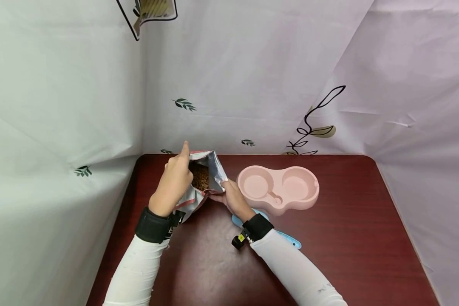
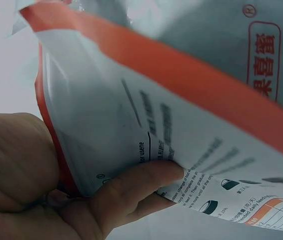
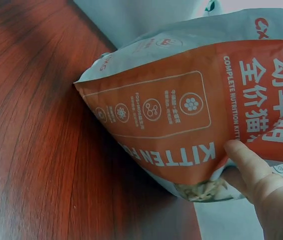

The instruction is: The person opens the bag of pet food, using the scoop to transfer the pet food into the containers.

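Honestly, a pretty sensible two-handed hold. Kitten food bag [image 1: 217,172] over the left part of the table [image 1: 348,263], just left of the pink double bowl [image 1: 278,182], tipped mouth-up toward the head camera, with brown kibble [image 1: 200,177] showing inside. Left hand [image 1: 173,175] gripping one side, fingers curled round the edge, except for one sticking out straight past the rim. Right hand [image 1: 235,199] gripping the opposite side by the foil lip, with a finger pressed on the orange front. Probably held from both sides to keep that floppy opening spread and stop spills. Blue utensil [image 1: 289,239] partly hidden under the right wrist, likely left near the bowl for easy reach. Can't tell about any bag-to-table contact.
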Available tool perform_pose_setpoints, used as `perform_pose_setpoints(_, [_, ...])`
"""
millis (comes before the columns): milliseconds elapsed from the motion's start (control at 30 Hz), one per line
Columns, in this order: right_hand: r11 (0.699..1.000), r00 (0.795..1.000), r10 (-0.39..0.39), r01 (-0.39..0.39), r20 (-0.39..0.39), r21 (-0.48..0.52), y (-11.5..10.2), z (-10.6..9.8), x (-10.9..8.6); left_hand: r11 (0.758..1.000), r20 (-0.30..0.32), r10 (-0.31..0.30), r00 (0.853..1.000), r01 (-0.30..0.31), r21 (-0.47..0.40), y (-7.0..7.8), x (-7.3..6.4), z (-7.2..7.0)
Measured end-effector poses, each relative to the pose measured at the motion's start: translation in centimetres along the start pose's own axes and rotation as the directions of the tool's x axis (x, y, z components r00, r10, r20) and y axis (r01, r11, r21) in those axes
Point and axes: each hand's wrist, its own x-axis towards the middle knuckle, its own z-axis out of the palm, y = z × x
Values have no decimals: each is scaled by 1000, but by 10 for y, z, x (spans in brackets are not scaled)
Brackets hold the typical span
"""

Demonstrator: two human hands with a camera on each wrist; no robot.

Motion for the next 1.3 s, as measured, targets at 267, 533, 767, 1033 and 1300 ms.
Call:
perform_pose_setpoints(267, [991,999,-35,31,26,127,21,7,12,994,-5,82,997,-81,67,-12,5,1])
perform_pose_setpoints(533, [977,998,-13,-2,68,214,33,10,17,982,-17,130,991,-127,137,-17,4,10])
perform_pose_setpoints(767, [990,997,24,-13,-80,139,21,-1,7,996,47,51,998,-54,67,-4,3,34])
perform_pose_setpoints(1033, [987,975,34,-68,-221,-148,24,-24,-5,992,-32,57,998,-53,111,3,-5,56])
perform_pose_setpoints(1300, [965,980,100,-138,-173,-222,29,-39,-18,994,-61,52,997,-46,104,5,-12,58])
